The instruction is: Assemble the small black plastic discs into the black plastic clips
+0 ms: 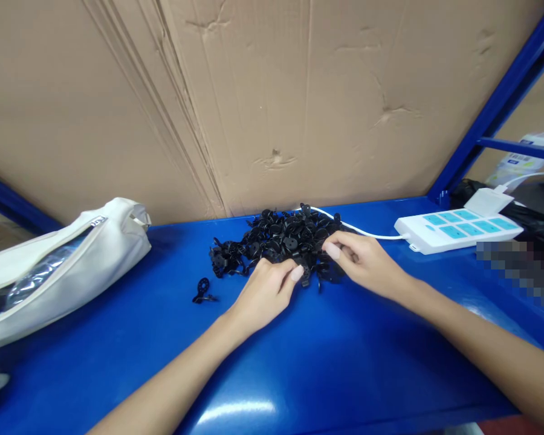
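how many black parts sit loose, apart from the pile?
1: a single black part lies on the blue table, left of the pile and the left hand. Others may be hidden under the hands.

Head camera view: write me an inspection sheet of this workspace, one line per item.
Surface: glossy blue table, with a glare patch near the front edge.
Job's things: pile of small black plastic parts at the back of the table; one loose part lies apart to its left.
Clutter: white zip bag lying at the left edge.
Hands: left hand and right hand both pinch parts at the front of the pile.
Cables: white cable runs behind the pile to a white power strip.
Surroundings: cardboard sheet behind, blue frame at right.
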A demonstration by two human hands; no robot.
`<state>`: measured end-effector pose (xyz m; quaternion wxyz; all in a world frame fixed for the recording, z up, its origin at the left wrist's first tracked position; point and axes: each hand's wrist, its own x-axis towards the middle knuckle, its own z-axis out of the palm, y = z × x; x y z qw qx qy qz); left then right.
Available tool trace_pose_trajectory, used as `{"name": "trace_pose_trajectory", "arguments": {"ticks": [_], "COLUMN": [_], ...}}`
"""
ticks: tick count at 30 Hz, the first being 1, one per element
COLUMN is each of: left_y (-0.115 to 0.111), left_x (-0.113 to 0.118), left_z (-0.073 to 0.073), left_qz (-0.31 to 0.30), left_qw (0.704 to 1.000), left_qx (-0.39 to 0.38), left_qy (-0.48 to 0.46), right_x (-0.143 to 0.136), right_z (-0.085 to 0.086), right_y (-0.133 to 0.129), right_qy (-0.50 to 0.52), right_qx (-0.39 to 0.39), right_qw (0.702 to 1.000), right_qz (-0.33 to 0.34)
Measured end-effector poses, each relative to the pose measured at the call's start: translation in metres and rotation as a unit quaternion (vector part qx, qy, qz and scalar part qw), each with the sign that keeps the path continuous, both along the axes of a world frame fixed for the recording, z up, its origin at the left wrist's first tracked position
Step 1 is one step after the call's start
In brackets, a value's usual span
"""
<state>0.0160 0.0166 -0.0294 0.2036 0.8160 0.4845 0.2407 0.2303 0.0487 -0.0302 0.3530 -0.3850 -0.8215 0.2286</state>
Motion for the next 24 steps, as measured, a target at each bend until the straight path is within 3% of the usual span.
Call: {"name": "trace_pose_trajectory", "arguments": {"ticks": [5,11,20,24], "left_y": [-0.003,-0.006,-0.005,-0.007], "left_x": [0.002,0.003,-0.001,0.000], "left_z": [0.001,0.011,0.017,0.022], "left_qz": [0.003,0.065,0.127,0.086], "left_qw": [0.996,0.985,0.971,0.983], "left_qx": [0.030,0.052,0.094,0.094], "left_qy": [0.081,0.149,0.180,0.131], "right_x": [0.013,-0.001,-0.006,-0.007], "right_z": [0.010,0.007,0.004,0.004], "right_y": [0.003,-0.016,-0.022,-0.019], "right_qy": [-0.114,-0.205,-0.124,-0.036], "right_qx": [0.031,0.029,-0.001,-0.034], "right_qw": [0.990,0.978,0.991,0.997], "right_qz": [0.074,-0.011,0.039,0.057]}}
